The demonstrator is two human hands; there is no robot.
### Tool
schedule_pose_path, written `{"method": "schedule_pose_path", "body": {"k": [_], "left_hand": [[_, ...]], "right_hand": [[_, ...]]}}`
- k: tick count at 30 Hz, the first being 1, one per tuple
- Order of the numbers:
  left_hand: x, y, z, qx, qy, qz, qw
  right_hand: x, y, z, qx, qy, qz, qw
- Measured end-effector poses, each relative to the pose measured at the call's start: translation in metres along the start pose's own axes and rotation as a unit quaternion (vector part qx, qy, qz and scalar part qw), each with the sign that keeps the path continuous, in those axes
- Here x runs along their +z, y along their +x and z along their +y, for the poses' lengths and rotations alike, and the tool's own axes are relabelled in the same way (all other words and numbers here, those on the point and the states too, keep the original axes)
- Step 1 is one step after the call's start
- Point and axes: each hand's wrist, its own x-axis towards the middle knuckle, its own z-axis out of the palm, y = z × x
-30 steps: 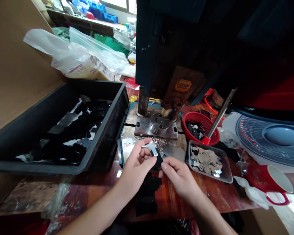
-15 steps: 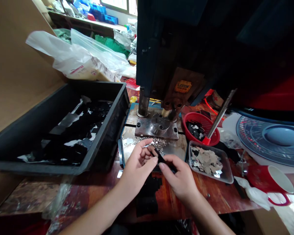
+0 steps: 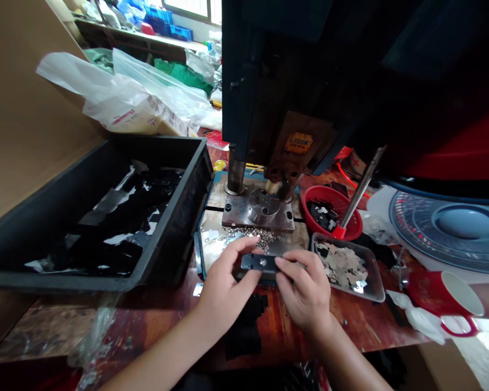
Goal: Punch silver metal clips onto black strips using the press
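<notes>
Between my two hands lies a flat, dark metal plate (image 3: 261, 262), its broad face turned up, with a small shiny spot near the middle. Thumb and fingers of my left hand (image 3: 224, 282) grip its left end. The right end is pinched by my right hand (image 3: 307, 288), partly hidden under the fingertips. Just beyond the hands, many tiny metal bits (image 3: 264, 237) are strewn over the press bed, before the round steel die (image 3: 264, 203). Dark flat pieces (image 3: 246, 328) lie on the table below my hands.
The press body (image 3: 285, 70) looms overhead. At left stands a deep black bin (image 3: 206, 179) of dark pieces. To the right are a red basket (image 3: 356, 225), a lever (image 3: 361, 190), a clear tray (image 3: 377, 290) of thin flat pieces, a red mug (image 3: 427, 296) and a fan (image 3: 468, 222).
The dark plate has turned from edge-on and slanted to level, its broad face now showing. My right hand has turned and its fingers lie over the plate's right end. The view has shifted slightly.
</notes>
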Motion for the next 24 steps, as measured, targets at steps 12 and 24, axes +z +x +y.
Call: {"method": "schedule_pose_path", "body": {"k": [12, 24], "left_hand": [[-0.006, 0.004, -0.008, 0.16, 0.311, -0.105, 0.931], [0.007, 0.0, -0.027, 0.3, 0.382, -0.164, 0.859]], "right_hand": [[-0.039, 0.023, 0.084, 0.444, 0.298, 0.139, 0.834], [-0.005, 0.019, 0.047, 0.138, -0.001, -0.215, 0.967]]}}
